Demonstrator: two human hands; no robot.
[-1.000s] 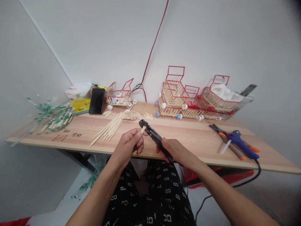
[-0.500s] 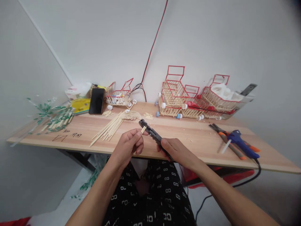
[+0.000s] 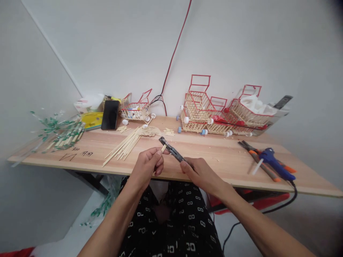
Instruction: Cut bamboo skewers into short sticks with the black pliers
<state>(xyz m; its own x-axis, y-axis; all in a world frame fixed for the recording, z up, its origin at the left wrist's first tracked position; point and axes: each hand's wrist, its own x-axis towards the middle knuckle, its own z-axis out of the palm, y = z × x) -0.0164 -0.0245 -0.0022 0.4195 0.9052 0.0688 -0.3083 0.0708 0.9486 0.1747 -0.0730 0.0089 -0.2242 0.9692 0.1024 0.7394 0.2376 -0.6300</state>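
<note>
My left hand [image 3: 148, 165] pinches a short wooden stick [image 3: 163, 148] between thumb and fingers, just above the near edge of the wooden table [image 3: 214, 157]. My right hand [image 3: 200, 172] is wrapped round the handles of black cutting pliers [image 3: 171, 150]. The pliers' jaws point up and left and meet the tip of the stick. Both hands hover over my lap, close to each other.
Long bamboo sticks [image 3: 124, 144] lie fanned out left of centre. Stick-built carts with red frames [image 3: 203, 107] stand along the wall. A black phone [image 3: 109, 114], yellow pad [image 3: 92, 120], green-tipped sticks [image 3: 63, 134], blue glue gun [image 3: 273, 162] and orange-handled pliers [image 3: 261, 162] are also on the table.
My right hand has rolled over, so the pliers look thinner and their handles are more hidden. The jaws have stayed at the stick's tip. My left hand has hardly moved.
</note>
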